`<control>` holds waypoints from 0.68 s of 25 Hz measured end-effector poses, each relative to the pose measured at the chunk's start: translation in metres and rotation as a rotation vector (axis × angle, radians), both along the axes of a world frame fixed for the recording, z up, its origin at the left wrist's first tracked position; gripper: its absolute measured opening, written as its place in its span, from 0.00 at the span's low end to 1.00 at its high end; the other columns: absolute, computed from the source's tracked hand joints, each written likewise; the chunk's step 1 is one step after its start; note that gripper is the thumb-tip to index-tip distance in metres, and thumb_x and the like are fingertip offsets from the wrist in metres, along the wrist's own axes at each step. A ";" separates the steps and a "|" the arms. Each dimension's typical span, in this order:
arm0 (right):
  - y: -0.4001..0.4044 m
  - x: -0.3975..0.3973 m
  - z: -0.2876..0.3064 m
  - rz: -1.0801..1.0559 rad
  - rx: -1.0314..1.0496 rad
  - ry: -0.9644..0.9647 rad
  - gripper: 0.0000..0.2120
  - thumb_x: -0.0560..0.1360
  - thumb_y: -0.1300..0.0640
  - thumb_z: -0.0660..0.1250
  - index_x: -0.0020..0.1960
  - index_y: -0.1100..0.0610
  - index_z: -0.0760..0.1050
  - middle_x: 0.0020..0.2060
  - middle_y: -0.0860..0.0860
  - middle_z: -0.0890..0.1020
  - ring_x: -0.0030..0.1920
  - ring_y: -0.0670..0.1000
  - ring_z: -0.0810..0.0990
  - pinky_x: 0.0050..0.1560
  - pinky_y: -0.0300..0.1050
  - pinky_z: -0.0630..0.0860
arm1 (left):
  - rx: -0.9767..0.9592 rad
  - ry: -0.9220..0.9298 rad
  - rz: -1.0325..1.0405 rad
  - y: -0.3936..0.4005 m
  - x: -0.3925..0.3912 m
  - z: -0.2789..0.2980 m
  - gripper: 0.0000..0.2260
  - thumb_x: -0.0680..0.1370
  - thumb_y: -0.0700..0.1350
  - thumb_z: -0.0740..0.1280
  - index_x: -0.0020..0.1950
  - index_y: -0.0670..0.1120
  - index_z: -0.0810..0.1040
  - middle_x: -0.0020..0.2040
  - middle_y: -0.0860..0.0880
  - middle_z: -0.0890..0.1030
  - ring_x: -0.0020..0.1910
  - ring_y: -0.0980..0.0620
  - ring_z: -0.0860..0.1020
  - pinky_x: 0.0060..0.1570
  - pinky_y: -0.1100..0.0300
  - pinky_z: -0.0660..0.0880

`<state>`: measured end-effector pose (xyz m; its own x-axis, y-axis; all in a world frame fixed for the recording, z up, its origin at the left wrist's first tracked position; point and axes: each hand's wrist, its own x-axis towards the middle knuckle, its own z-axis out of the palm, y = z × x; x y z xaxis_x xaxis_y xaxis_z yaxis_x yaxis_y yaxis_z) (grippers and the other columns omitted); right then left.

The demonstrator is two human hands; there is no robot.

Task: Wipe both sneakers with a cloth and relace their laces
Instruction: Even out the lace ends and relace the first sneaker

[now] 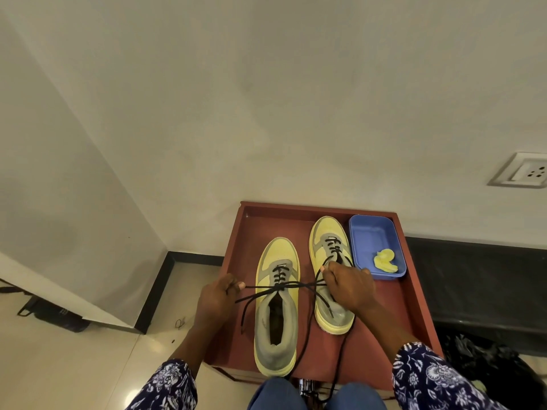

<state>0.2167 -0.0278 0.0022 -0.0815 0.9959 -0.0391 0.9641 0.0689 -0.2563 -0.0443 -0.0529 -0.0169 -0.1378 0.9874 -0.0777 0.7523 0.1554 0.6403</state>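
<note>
Both hands, left hand (217,294) and right hand (344,284), are pinching the limp black lace (291,286) taut between them; grasping near its ends is controlling slack best.

The near sneaker (276,309) has a pale yellow upper with a soft, matt, suede-like nap, grey fabric panels round the collar and a smooth rubbery yellow sole. The far sneaker (330,273) looks the same in make. Their black laces (296,287) are thin woven cord, matt. The table (245,261) is reddish-brown board with a smooth, faintly satin finish. The blue tub (371,235) is smooth plastic with a slight sheen, and the yellow cloth (384,260) in it looks soft and crumpled. The floor (74,365) is glossy tile; the wall (266,99) is matt paint. The sleeves (426,380) are printed floral cloth.
</note>
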 end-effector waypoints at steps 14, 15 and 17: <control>-0.044 -0.057 0.008 -0.171 0.070 0.382 0.13 0.77 0.56 0.59 0.43 0.65 0.76 0.43 0.60 0.79 0.45 0.58 0.77 0.40 0.43 0.64 | -0.055 0.005 0.108 -0.016 0.023 -0.005 0.11 0.81 0.48 0.56 0.58 0.52 0.74 0.56 0.52 0.71 0.60 0.48 0.69 0.61 0.47 0.64; -0.047 -0.060 0.007 -0.183 0.060 0.371 0.13 0.77 0.57 0.58 0.46 0.65 0.76 0.45 0.60 0.78 0.46 0.58 0.78 0.40 0.43 0.65 | -0.001 0.024 0.073 -0.019 0.027 -0.004 0.13 0.81 0.49 0.55 0.62 0.52 0.74 0.59 0.53 0.71 0.62 0.49 0.67 0.61 0.50 0.62; -0.054 -0.065 0.003 -0.201 0.000 0.325 0.14 0.78 0.56 0.57 0.51 0.65 0.76 0.50 0.59 0.78 0.49 0.57 0.78 0.44 0.44 0.69 | 0.093 0.041 -0.064 -0.026 0.033 -0.004 0.18 0.78 0.55 0.55 0.63 0.52 0.74 0.62 0.53 0.74 0.62 0.50 0.69 0.59 0.55 0.65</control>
